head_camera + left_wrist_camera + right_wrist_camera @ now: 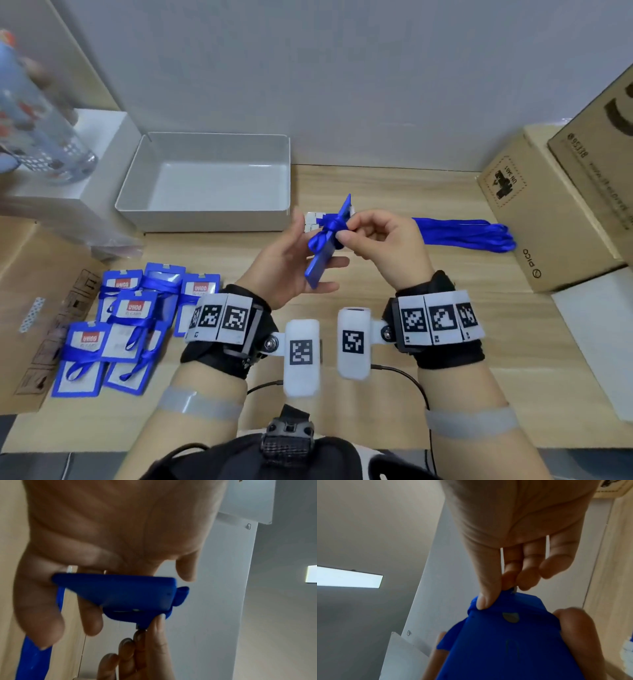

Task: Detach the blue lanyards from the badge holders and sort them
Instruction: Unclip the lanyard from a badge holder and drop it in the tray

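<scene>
My left hand (301, 253) holds a blue badge holder (325, 253) edge-on above the table, fingers curled round its sides (120, 588). A blue lanyard (327, 228) is wrapped and knotted around the holder. My right hand (373, 240) pinches the lanyard's end at its small metal clip (140, 627) with thumb and forefinger, right at the holder's top edge (505, 635). Several more badge holders with lanyards tied round them (126, 325) lie on the table at the left. A bundle of loose blue lanyards (469, 233) lies on the table at the right.
An empty grey tray (205, 212) stands behind the hands. Flat white cards (313, 219) lie just right of the tray. Cardboard boxes (555, 205) stand at the right, another cardboard box (30, 308) at the left. A patterned bottle (30, 120) stands on a white box at the far left.
</scene>
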Demonstrator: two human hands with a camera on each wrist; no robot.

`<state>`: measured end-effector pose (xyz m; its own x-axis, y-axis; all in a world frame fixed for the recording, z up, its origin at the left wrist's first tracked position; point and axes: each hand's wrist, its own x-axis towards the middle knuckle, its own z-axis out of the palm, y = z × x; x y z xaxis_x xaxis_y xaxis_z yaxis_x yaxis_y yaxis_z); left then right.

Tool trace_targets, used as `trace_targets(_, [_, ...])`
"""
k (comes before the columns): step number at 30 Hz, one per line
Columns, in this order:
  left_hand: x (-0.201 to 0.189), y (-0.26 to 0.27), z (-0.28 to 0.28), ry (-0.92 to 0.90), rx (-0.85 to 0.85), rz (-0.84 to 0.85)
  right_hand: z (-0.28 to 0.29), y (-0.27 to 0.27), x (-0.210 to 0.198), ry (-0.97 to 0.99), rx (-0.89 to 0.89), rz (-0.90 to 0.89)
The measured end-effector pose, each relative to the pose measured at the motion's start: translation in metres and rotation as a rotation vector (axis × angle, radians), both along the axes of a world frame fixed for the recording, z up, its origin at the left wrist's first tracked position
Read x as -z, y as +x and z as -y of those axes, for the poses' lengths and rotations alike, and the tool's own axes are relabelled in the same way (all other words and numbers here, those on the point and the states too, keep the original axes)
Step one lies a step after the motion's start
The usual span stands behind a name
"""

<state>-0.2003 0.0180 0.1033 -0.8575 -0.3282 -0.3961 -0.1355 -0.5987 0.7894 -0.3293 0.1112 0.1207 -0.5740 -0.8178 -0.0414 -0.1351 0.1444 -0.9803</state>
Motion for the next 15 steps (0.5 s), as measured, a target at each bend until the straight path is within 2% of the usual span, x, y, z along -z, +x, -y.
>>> trace_targets(6, [-0.001, -0.005, 0.007, -0.073, -0.043, 0.024, 0.011, -0.011, -0.004, -0.007, -0.069, -0.034])
trace_targets(10, [0.000, -0.008, 0.013, -0.204, -0.240, -0.010, 0.020, -0.013, -0.007, -0.009, -0.075, 0.026])
trace_targets(12, [0.003, -0.009, 0.016, -0.238, -0.354, 0.035, 0.024, -0.014, -0.006, -0.006, -0.080, 0.032])
trace_targets(15, [0.007, -0.007, 0.017, -0.305, -0.417, 0.140, 0.026, -0.014, -0.003, 0.016, -0.101, -0.092])
